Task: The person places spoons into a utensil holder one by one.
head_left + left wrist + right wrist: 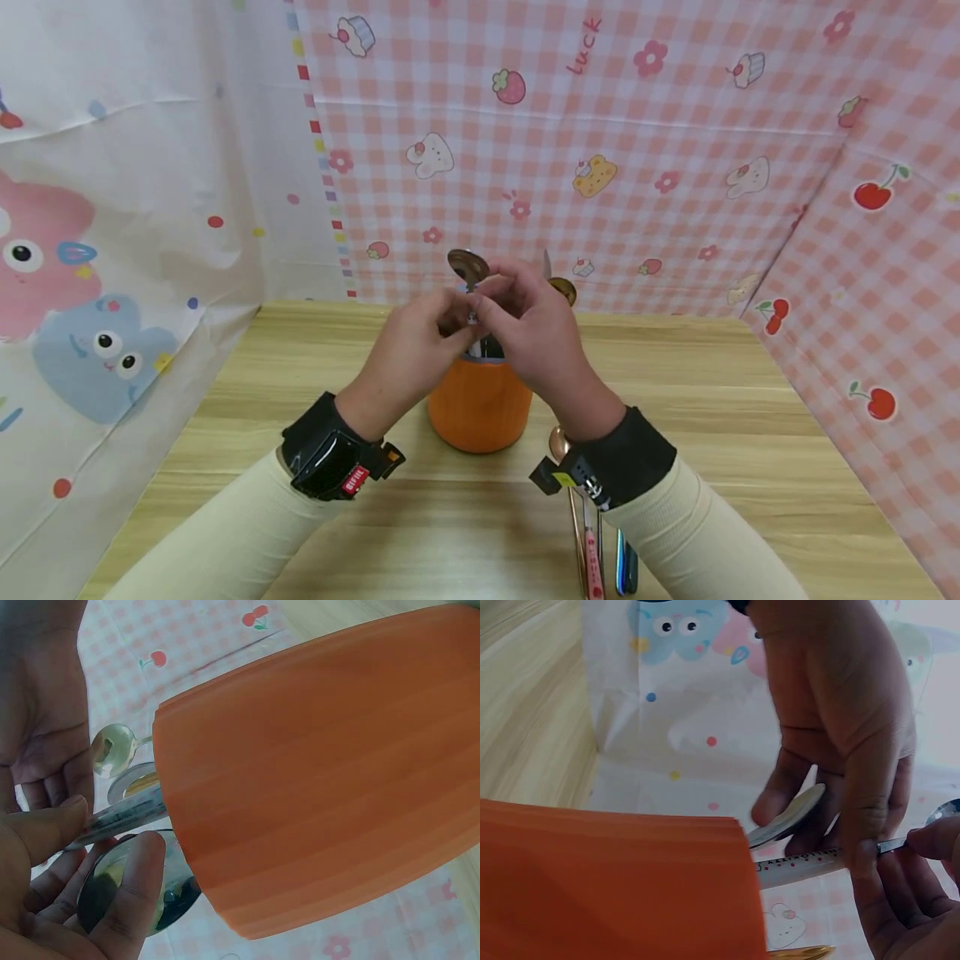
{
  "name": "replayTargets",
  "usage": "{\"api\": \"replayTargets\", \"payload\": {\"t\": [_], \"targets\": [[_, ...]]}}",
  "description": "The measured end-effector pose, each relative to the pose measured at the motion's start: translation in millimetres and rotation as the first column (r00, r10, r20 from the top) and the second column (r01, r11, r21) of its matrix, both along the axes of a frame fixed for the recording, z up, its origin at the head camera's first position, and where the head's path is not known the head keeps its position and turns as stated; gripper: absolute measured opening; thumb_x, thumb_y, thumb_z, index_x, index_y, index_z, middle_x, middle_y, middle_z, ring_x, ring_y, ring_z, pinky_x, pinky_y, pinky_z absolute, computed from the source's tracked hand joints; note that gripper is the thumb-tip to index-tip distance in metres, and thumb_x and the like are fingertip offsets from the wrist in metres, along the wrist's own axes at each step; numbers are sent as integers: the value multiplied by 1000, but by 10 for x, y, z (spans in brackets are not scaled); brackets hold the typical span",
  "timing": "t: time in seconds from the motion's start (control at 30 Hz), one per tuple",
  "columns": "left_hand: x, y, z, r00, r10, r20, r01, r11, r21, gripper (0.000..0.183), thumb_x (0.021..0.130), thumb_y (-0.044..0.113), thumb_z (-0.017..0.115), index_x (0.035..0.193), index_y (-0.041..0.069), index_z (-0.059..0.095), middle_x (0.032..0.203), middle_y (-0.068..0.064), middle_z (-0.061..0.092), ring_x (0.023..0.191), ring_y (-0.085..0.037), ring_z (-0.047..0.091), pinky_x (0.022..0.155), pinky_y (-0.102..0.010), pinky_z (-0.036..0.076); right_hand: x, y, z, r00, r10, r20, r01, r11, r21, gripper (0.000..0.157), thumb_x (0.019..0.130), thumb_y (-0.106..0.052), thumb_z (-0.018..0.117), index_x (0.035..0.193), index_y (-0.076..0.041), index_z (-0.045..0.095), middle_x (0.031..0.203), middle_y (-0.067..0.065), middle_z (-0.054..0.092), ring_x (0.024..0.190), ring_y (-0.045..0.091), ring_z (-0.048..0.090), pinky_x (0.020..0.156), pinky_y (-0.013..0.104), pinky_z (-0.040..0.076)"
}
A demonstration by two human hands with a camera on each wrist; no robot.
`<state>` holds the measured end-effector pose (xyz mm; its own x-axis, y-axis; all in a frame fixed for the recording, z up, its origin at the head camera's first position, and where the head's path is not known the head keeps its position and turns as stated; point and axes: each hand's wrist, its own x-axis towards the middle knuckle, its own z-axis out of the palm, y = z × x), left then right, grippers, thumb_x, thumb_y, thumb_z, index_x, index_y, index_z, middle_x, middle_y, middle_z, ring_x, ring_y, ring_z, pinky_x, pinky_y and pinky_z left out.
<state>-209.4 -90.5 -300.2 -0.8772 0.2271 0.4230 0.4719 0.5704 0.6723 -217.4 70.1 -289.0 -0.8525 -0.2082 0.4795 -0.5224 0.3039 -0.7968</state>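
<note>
An orange container [480, 408] stands upright on the wooden table, and both hands meet over its mouth. My left hand [412, 350] pinches the thin metal neck of a spoon [468, 265], whose bowl points up. My right hand [543, 333] pinches the same spoon lower down, by its white printed handle [802, 868]. That handle's lower end is hidden inside the container. Close to the left fingers in the left wrist view, a large shiny spoon bowl [176, 892] pokes out of the container. Behind the right hand, a gold spoon [562, 290] and a pointed blade [547, 263] rise.
On the table by the right forearm lie a rose-gold spoon [558, 444], a pink-handled utensil [593, 560] and a shiny blue handle [620, 563] beside a dark handle [632, 568]. A pink checked cloth [465, 183] hangs behind the table; a white patterned cloth [150, 183] hangs at left.
</note>
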Motion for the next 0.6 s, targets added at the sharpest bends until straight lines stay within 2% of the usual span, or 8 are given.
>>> {"api": "replayTargets", "payload": {"t": [0.23, 0.5, 0.6], "targets": [[5, -44, -13, 1000, -1, -23, 2, 1000, 15, 9, 90, 16, 72, 95, 14, 64, 87, 1, 69, 79, -12, 62, 67, -33, 53, -3, 12, -149, 999, 9, 42, -10, 1000, 6, 21, 95, -8, 64, 115, -10, 59, 95, 8, 66, 90, 17, 63, 83, 38, 54], [72, -82, -33, 999, 3, -47, -4, 1000, -15, 13, 87, 7, 74, 84, 10, 61, 90, -4, 67, 82, -17, 63, 68, -34, 56, 18, 4, -261, 995, 17, 100, -21, 999, 34, 13, 96, -12, 64, 108, -10, 61, 94, 8, 66, 89, 17, 65, 76, 37, 55], [111, -98, -29, 999, 9, -46, -10, 1000, -27, 14, 88, 9, 73, 83, 11, 60, 92, -3, 65, 81, -18, 60, 66, -33, 54, 24, 13, -289, 993, 13, 116, -17, 999, 34, 13, 96, -12, 64, 108, -10, 60, 94, 9, 66, 87, 18, 64, 75, 37, 55]]}}
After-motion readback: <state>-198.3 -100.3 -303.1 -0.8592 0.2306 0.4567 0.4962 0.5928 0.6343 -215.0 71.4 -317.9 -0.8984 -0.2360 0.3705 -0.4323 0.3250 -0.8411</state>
